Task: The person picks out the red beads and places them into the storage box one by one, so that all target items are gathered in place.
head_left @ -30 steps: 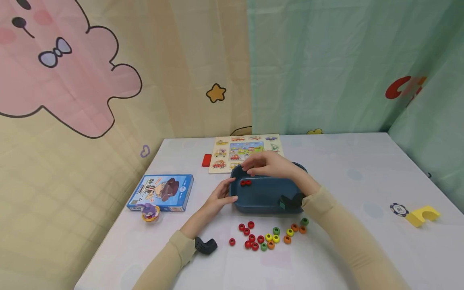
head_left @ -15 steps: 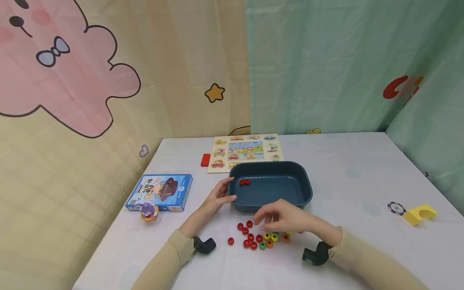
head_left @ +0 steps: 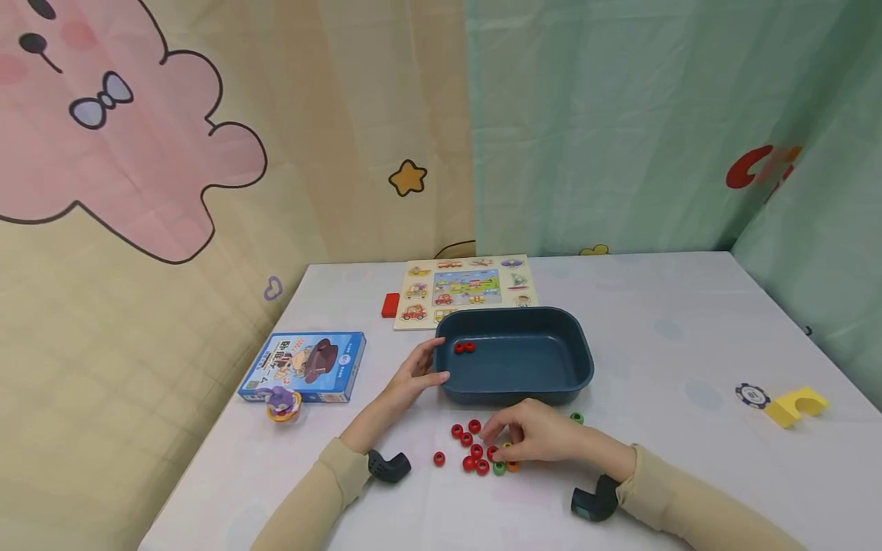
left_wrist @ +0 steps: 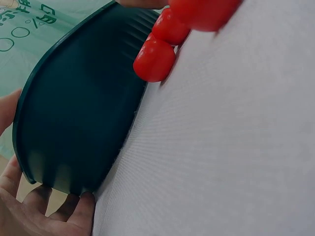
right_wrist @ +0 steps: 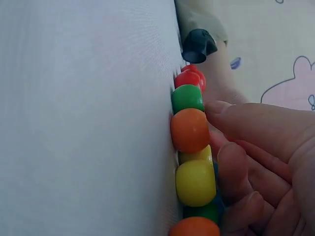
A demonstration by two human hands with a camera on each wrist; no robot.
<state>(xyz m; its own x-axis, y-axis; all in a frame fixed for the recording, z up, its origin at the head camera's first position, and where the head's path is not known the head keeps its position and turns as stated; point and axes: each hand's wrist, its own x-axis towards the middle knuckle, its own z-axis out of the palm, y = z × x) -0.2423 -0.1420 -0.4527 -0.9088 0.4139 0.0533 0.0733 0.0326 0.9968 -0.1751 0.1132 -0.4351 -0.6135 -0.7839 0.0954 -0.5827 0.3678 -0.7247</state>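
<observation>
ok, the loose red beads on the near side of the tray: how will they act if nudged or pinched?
The loose red beads will likely roll when nudged, since their sides are rounded. Their glossy surface may let them slip out of an off-centre pinch. They look ring-like in the head view, so they're probably light for their size.

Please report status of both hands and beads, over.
Left hand holds blue tray; two red beads inside. Right hand at loose beads, grip unclear. Close beside it: green bead, orange bead.
</observation>
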